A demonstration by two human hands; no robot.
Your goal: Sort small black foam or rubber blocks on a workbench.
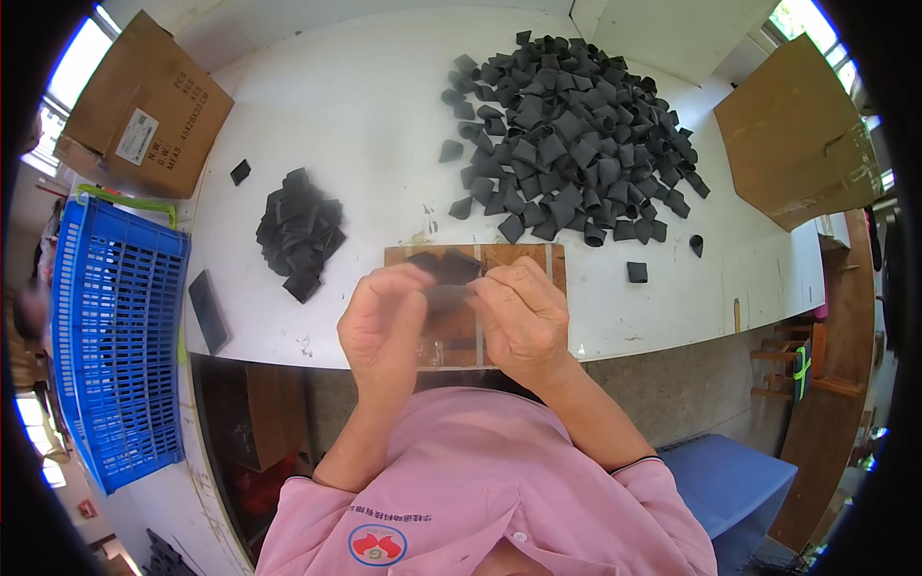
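Piece: over board, mid-work; right hand pinching it, left hand too blurred to tell
Small pile: left of board, likely unworked
Large pile: beyond board, perhaps done

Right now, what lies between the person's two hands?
In the head view, a blurred dark piece over the wooden board, with more dark material just beyond it.

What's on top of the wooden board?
Pale strips cross the wooden board; dark pieces seem to lie near its far edge. A blurred dark piece is between left hand and right hand; what the hands cover can't be seen.
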